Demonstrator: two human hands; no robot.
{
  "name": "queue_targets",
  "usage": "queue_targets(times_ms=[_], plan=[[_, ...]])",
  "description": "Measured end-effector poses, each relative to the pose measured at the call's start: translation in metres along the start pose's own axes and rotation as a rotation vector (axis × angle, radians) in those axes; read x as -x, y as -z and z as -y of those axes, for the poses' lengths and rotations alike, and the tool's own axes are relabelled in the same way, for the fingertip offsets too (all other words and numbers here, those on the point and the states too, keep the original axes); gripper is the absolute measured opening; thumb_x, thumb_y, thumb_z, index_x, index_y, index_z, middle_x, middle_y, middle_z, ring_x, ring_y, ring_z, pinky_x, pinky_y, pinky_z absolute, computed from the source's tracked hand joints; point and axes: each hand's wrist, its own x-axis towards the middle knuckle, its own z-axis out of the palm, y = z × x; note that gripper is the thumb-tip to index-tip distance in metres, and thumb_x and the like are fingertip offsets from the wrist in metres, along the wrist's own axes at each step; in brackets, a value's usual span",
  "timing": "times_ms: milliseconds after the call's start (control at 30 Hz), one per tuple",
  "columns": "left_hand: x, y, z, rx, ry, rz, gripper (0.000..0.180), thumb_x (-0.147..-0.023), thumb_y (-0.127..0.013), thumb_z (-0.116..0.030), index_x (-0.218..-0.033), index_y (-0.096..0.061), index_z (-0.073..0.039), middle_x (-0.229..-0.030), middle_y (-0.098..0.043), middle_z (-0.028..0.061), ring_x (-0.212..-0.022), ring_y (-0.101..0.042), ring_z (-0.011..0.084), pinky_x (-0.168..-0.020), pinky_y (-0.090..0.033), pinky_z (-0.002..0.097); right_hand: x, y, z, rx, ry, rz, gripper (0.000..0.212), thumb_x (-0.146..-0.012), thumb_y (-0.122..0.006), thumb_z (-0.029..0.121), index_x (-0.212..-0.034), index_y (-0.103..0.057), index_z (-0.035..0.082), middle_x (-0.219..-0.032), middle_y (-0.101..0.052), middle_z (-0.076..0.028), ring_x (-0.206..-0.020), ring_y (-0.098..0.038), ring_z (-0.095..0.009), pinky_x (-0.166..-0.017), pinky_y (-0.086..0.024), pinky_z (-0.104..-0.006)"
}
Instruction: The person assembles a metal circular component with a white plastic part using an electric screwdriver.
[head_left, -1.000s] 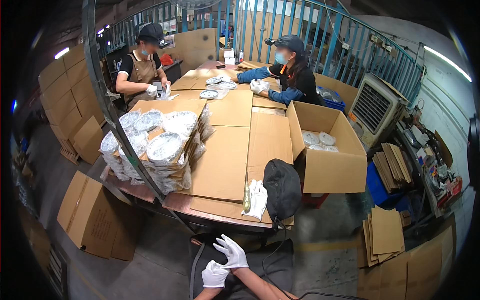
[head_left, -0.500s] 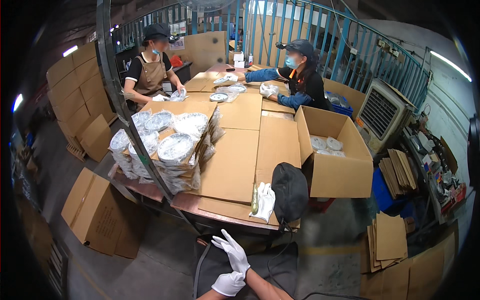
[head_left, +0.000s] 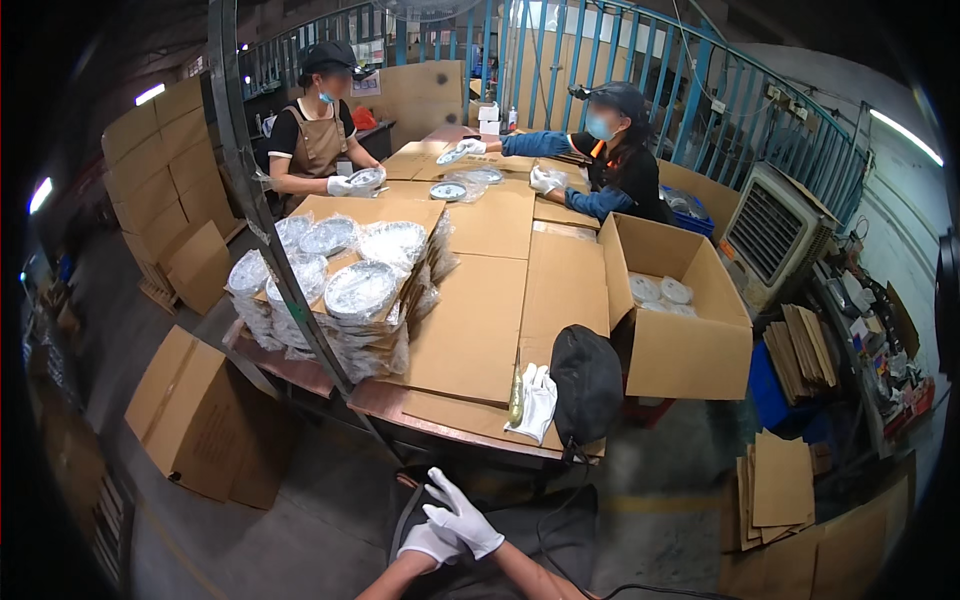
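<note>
Both my hands wear white gloves and meet low in front of me. My right hand (head_left: 466, 518) lies over the left, its fingers stretched out and apart, with nothing in it. My left hand (head_left: 430, 543) touches the right from beneath. Its fingers are hidden behind the right hand. Beneath them is a dark, flat fabric surface (head_left: 560, 520). Nearest on the cardboard-covered table (head_left: 470, 330) lie a loose white glove (head_left: 538, 405), a slim tool with a yellowish handle (head_left: 516, 402) and a black fabric bag (head_left: 587, 385).
Stacks of plastic-wrapped round discs (head_left: 361, 291) stand on the table behind a metal post (head_left: 262, 215). An open carton (head_left: 690, 350) at the right holds more. Two co-workers (head_left: 322, 140) (head_left: 625, 150) handle discs at the far side. A carton (head_left: 190, 420) stands on the floor at left.
My left hand has slid from the right wrist up under the right palm. Across the table, the left co-worker has lifted a disc slightly. The view has shifted a little.
</note>
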Motion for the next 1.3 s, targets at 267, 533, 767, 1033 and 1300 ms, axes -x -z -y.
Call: queue_targets(times_ms=[267,533,767,1033,1300], plan=[[-0.006,-0.027,0.008,0.271,-0.161,-0.18,0.039,-0.078,-0.067,-0.037,-0.105,-0.069,-0.01,-0.093,-0.071,0.0145,-0.088,-0.068,0.0329,-0.077,-0.053,0.0443,0.004,-0.007,0.02,0.05,0.101,-0.036,0.071,-0.094,-0.059,0.014,-0.154,-0.022,0.005,-0.158,-0.027,-0.01,-0.145,-0.026,-0.026,-0.113,-0.031,-0.0374],[0.007,0.016,-0.012,-0.001,0.122,-0.47,0.032,-0.089,-0.047,-0.038,-0.102,-0.069,-0.019,-0.093,-0.07,0.0152,-0.085,-0.067,0.0389,-0.075,-0.054,0.0478,0.011,0.012,0.041,-0.116,-0.113,-0.04,0.072,-0.096,-0.059,0.021,-0.155,-0.019,0.007,-0.159,-0.024,-0.01,-0.143,-0.031,-0.028,-0.105,-0.042,-0.0435],[0.006,0.009,0.005,0.078,0.006,-0.533,0.035,-0.091,-0.047,-0.038,-0.086,-0.072,-0.014,-0.081,-0.068,0.0139,-0.077,-0.065,0.038,-0.068,-0.053,0.0441,0.016,0.01,0.037,-0.158,-0.12,0.025,0.075,-0.094,-0.061,0.024,-0.154,-0.02,0.005,-0.158,-0.025,-0.011,-0.141,-0.034,-0.027,-0.111,-0.035,-0.0395],[-0.001,0.002,0.013,-0.144,-0.021,-0.511,0.044,-0.094,-0.045,-0.041,-0.07,-0.067,-0.012,-0.069,-0.066,0.0123,-0.063,-0.064,0.0362,-0.057,-0.05,0.0473,0.02,0.008,0.042,-0.2,-0.264,-0.024,0.07,-0.095,-0.058,0.024,-0.154,-0.023,0.007,-0.157,-0.027,-0.011,-0.141,-0.035,-0.027,-0.109,-0.038,-0.0441],[-0.014,-0.017,0.012,-0.031,0.079,-0.737,0.047,-0.096,-0.047,-0.037,-0.063,-0.065,-0.009,-0.066,-0.065,0.0158,-0.061,-0.063,0.0389,-0.057,-0.051,0.0476,0.024,0.019,0.036,-0.64,-0.222,-0.1,0.074,-0.091,-0.063,0.032,-0.151,-0.027,0.006,-0.151,-0.035,-0.014,-0.136,-0.04,-0.031,-0.112,-0.036,-0.0512]])
